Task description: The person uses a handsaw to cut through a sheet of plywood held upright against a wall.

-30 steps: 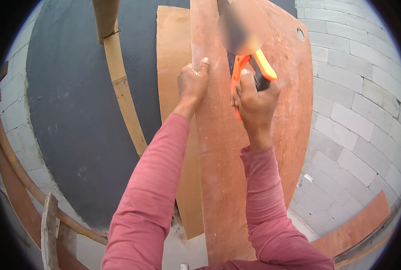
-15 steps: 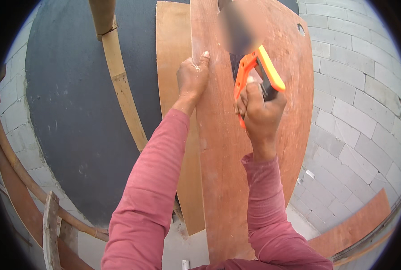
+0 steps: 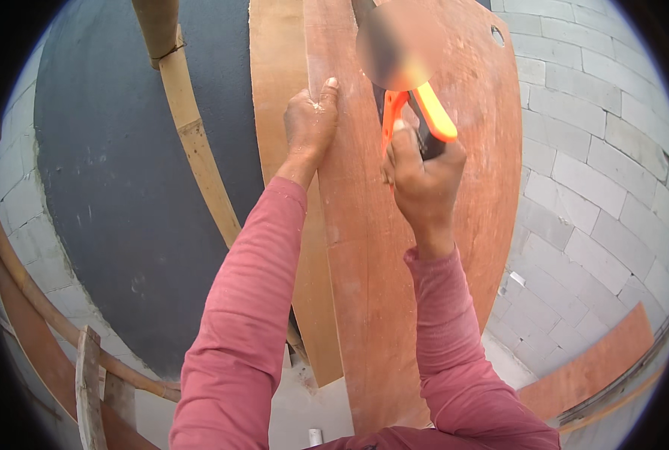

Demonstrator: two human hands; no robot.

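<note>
Presently, one orange-and-black tool handle (image 3: 436, 114), in front of the reddish board (image 3: 372, 292), its upper end blurred; right hand (image 3: 426, 178), grip wrapped around the handle. Left hand (image 3: 309, 129), grip clasping the board's left edge. Behind the board, one tan panel (image 3: 276, 75); farther left, one bamboo pole (image 3: 198, 154); at right, one grey block wall (image 3: 578, 161).

Left arm (image 3: 248, 300) extends forward, elbow fairly straight; left grip (image 3: 309, 127) curled, thumb (image 3: 331, 88) pointing away from body. Right arm (image 3: 454, 337) more bent; right grip (image 3: 426, 176) clenched, fingers (image 3: 389, 166) wrapped, wrist straight.
</note>
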